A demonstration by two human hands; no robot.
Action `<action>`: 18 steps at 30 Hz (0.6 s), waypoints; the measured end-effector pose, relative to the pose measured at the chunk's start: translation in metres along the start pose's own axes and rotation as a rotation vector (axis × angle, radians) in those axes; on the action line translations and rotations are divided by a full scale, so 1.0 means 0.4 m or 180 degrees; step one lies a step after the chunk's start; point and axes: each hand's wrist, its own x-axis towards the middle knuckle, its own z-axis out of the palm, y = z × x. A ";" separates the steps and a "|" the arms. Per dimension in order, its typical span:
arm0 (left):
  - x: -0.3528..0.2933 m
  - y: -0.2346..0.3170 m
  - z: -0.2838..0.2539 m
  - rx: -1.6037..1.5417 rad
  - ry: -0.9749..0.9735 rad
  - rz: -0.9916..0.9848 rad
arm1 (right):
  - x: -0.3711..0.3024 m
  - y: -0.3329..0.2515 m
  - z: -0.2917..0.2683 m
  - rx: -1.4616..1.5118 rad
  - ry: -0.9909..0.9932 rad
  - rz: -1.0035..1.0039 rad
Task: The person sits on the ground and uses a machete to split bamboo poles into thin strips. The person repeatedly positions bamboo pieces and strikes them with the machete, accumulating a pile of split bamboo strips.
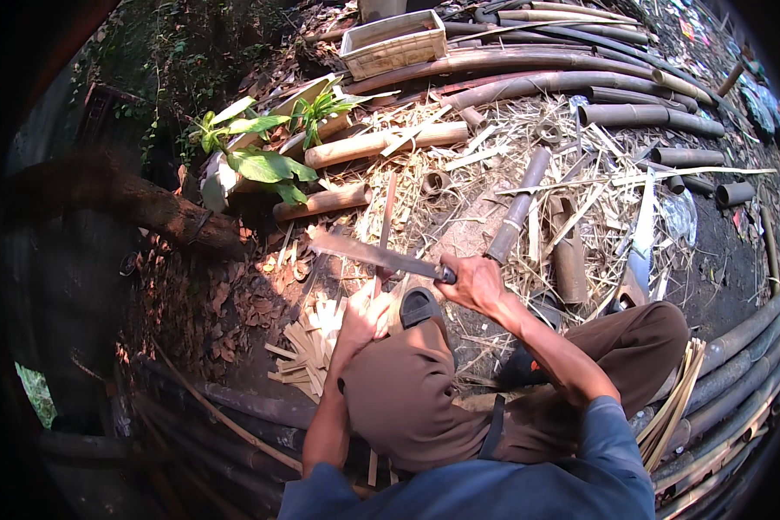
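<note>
From my remote station, head view: the right hand [475, 282] is clamped on the dark handle of a long, straight steel knife [381, 256]. The blade points left, grey-brown and dull along its length, paler and blurred toward the far end, where I can't make out its edge.

The left hand [364, 319], just in front of the left knee, has its fingers closed on a thin, narrow, reddish-brown bamboo strip [388, 212]; some fingertips are hard to separate. The strip stands up and away from that grip, straight and slender, dark on the side facing me. Knife and strip cross in my view; contact I cannot tell.

Beside the left forearm, a loose heap of pale yellow split-bamboo slats [308, 342], flat and clean-edged. Right of the strip, a dark open-toed sandal [419, 308] on the foot. Farther right, a silver-bladed handsaw [642, 238] lies among straw-coloured bamboo shavings [494, 147].
</note>
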 end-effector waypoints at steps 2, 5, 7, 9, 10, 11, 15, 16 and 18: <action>0.002 -0.011 0.000 0.1676 -0.0026 0.1153 | -0.028 -0.030 0.014 -0.0110 -0.0220 -0.0569; -0.034 -0.010 0.008 0.1262 0.0615 -0.0144 | 0.024 0.016 0.043 -0.0242 0.0062 -0.0510; -0.073 0.012 0.034 0.0831 0.0417 -0.0277 | 0.089 0.082 0.009 -0.0403 -0.0055 0.0003; -0.102 -0.040 0.013 0.0155 0.0239 0.0110 | 0.143 0.159 -0.026 -0.0097 0.0022 0.0682; -0.106 -0.051 0.020 0.0247 0.0331 0.0182 | 0.166 0.214 -0.056 0.0290 0.0142 0.1247; -0.112 -0.047 0.016 0.0377 0.0453 0.0265 | 0.172 0.253 -0.086 0.0375 0.0434 0.1168; -0.087 -0.078 -0.051 0.0601 0.0360 0.0239 | 0.095 0.160 -0.058 0.0334 0.0349 0.0764; -0.070 -0.052 -0.032 0.0381 0.0270 0.0138 | 0.066 0.120 -0.037 0.0372 0.0136 0.0723; -0.040 0.012 0.008 -0.0054 0.0110 -0.0055 | 0.013 0.047 0.009 0.0154 0.0058 0.0045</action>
